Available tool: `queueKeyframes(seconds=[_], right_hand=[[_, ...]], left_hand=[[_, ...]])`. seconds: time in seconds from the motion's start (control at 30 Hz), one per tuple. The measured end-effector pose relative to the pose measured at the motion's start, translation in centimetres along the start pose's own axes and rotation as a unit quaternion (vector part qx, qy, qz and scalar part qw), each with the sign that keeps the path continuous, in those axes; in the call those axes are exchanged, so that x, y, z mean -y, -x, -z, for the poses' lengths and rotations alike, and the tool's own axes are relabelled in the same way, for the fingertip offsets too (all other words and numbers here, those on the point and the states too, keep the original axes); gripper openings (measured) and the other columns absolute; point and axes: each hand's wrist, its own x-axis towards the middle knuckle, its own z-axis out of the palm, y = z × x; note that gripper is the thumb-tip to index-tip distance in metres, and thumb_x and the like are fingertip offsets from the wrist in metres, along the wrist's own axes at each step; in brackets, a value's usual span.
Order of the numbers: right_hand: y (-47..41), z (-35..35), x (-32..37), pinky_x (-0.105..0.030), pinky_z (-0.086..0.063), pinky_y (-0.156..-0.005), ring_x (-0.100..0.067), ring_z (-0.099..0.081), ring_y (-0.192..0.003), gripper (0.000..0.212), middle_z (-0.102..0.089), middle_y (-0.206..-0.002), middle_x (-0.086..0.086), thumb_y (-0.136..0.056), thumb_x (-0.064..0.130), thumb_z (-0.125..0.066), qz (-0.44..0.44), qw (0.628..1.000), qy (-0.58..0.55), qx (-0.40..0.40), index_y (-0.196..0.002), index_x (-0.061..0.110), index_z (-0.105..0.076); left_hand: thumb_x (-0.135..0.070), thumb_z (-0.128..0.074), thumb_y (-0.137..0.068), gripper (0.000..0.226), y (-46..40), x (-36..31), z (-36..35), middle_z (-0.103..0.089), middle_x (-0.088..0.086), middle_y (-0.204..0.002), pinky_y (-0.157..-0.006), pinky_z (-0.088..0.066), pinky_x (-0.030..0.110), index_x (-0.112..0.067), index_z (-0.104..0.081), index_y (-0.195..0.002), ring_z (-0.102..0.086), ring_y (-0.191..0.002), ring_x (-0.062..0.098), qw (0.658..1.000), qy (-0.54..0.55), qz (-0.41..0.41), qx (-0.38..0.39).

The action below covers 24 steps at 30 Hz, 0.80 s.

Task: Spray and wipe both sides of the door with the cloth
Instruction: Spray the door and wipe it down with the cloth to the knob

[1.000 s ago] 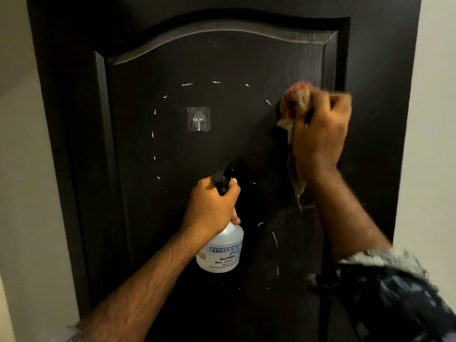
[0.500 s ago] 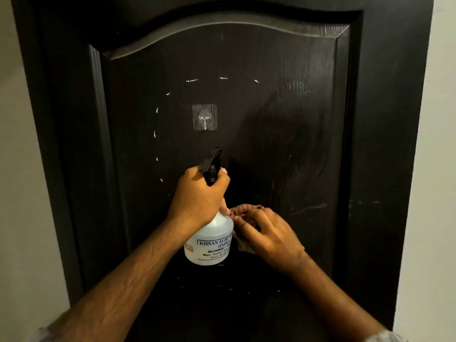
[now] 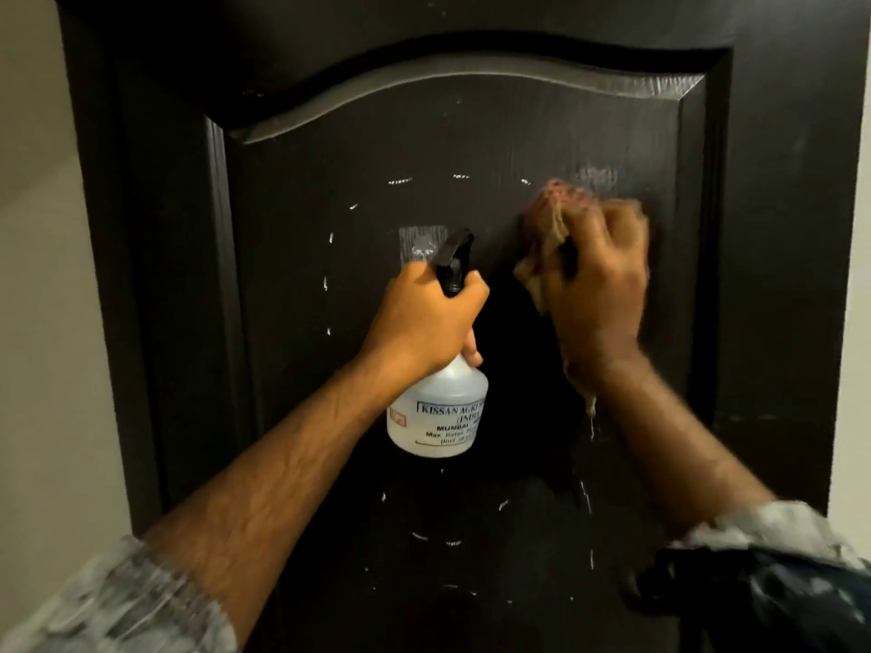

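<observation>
The dark brown door (image 3: pixel 471 143) fills the view, with an arched raised panel and a ring of white spray droplets. My left hand (image 3: pixel 424 322) grips the neck of a white spray bottle (image 3: pixel 438 417) with a black trigger head, held upright near the panel's middle. My right hand (image 3: pixel 598 285) is shut on a crumpled pinkish cloth (image 3: pixel 546 223) and presses it against the right part of the panel. The hand is blurred. A strip of cloth hangs below the wrist.
A clear adhesive hook (image 3: pixel 419 249) is stuck on the panel just behind the bottle's trigger. Pale walls (image 3: pixel 42 322) flank the door on both sides. Drips run down the lower right of the panel.
My right hand with the cloth moved from beside the bottle at mid-panel up to the right part of the panel. The bottle stays in my left hand, held much as before.
</observation>
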Motion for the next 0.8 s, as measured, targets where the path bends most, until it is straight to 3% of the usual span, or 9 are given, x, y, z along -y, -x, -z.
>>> queueKeyframes(seconds=[0.1,0.2,0.27,0.33,0.43,0.53,0.63,0.7,0.8], right_hand=[[6.2,-0.1,0.1,-0.036,-0.054,-0.085,-0.031,-0.061,-0.100,0.037,-0.065,-0.118,-0.016,-0.106,0.036,-0.061,0.074,0.997,-0.009,0.007,-0.126,0.008,-0.075],[9.2,0.3,-0.3,-0.035,-0.058,-0.078,-0.029,-0.062,-0.100,0.048,-0.066,-0.121,-0.017,-0.107,0.046,-0.059,0.102,0.993,0.006,0.061,-0.128,0.006,-0.074],[8.7,0.7,-0.7,-0.031,-0.057,-0.073,-0.028,-0.062,-0.101,0.047,-0.064,-0.120,-0.015,-0.105,0.047,-0.061,0.102,0.992,0.010,0.077,-0.129,0.008,-0.074],[6.9,1.0,-0.6,-0.031,-0.054,-0.071,-0.029,-0.061,-0.102,0.044,-0.061,-0.118,-0.014,-0.102,0.043,-0.061,0.076,0.995,0.004,0.065,-0.128,0.011,-0.073],[2.3,0.6,0.0,-0.026,-0.045,-0.077,-0.026,-0.057,-0.107,0.045,-0.058,-0.118,-0.014,-0.096,0.039,-0.055,-0.031,0.999,-0.016,0.007,-0.130,0.013,-0.070],[-2.6,-1.1,1.6,-0.010,-0.034,-0.079,-0.015,-0.050,-0.110,0.035,-0.057,-0.124,-0.012,-0.098,0.026,-0.062,-0.111,0.992,-0.009,-0.052,-0.131,0.015,-0.066],[-6.3,-3.3,4.1,-0.016,-0.044,-0.084,-0.013,-0.047,-0.113,0.031,-0.054,-0.129,-0.010,-0.097,0.019,-0.064,-0.130,0.990,-0.019,-0.056,-0.127,0.014,-0.063],[-8.3,-4.9,6.2,-0.028,-0.055,-0.090,-0.016,-0.051,-0.115,0.029,-0.053,-0.130,-0.007,-0.096,0.018,-0.066,-0.107,0.993,-0.043,-0.019,-0.125,0.015,-0.061],[-9.3,-7.5,10.0,-0.033,-0.054,-0.094,-0.021,-0.052,-0.120,0.046,-0.051,-0.134,-0.006,-0.088,0.029,-0.080,-0.002,0.990,-0.067,0.121,-0.128,0.020,-0.059]], left_hand=[[-0.031,-0.053,-0.101,0.059,-2.6,-2.3,0.3,-0.074,0.011,-0.051,-0.075,-0.064,0.031,-0.007,-0.067,-0.049,-0.075,-0.053,0.019,1.000,0.018,-0.008,0.000],[-0.036,-0.053,-0.102,0.047,-4.2,-3.9,0.4,-0.076,0.008,-0.055,-0.067,-0.065,0.032,-0.008,-0.072,-0.070,-0.078,-0.054,0.018,1.000,0.004,0.009,0.000],[-0.038,-0.052,-0.104,0.044,-4.6,-4.0,0.3,-0.076,0.004,-0.054,-0.058,-0.059,0.027,-0.012,-0.069,-0.073,-0.077,-0.052,0.014,0.999,-0.022,0.027,0.001],[-0.038,-0.053,-0.103,0.040,-4.4,-3.5,0.5,-0.075,0.006,-0.054,-0.053,-0.054,0.023,-0.011,-0.067,-0.076,-0.077,-0.049,0.015,0.999,-0.019,0.044,0.005],[-0.037,-0.054,-0.102,0.039,-3.7,-2.0,1.6,-0.075,0.010,-0.056,-0.057,-0.058,0.026,-0.008,-0.068,-0.080,-0.077,-0.049,0.019,0.998,-0.006,0.060,-0.013],[-0.036,-0.055,-0.104,0.037,-3.1,-0.6,3.8,-0.076,0.011,-0.057,-0.065,-0.063,0.032,-0.008,-0.070,-0.084,-0.078,-0.051,0.020,0.997,0.011,0.075,-0.034],[-0.035,-0.055,-0.104,0.036,-2.4,0.9,6.6,-0.074,0.010,-0.054,-0.071,-0.063,0.035,-0.012,-0.069,-0.081,-0.079,-0.053,0.021,0.995,-0.008,0.077,-0.058],[-0.035,-0.056,-0.103,0.038,-2.0,2.0,8.0,-0.074,0.010,-0.052,-0.075,-0.065,0.039,-0.009,-0.069,-0.078,-0.078,-0.053,0.022,0.994,-0.019,0.082,-0.068],[-0.035,-0.054,-0.103,0.043,-1.5,3.6,9.1,-0.074,0.009,-0.052,-0.076,-0.066,0.038,-0.008,-0.070,-0.073,-0.077,-0.050,0.018,0.991,-0.044,0.100,-0.071]])
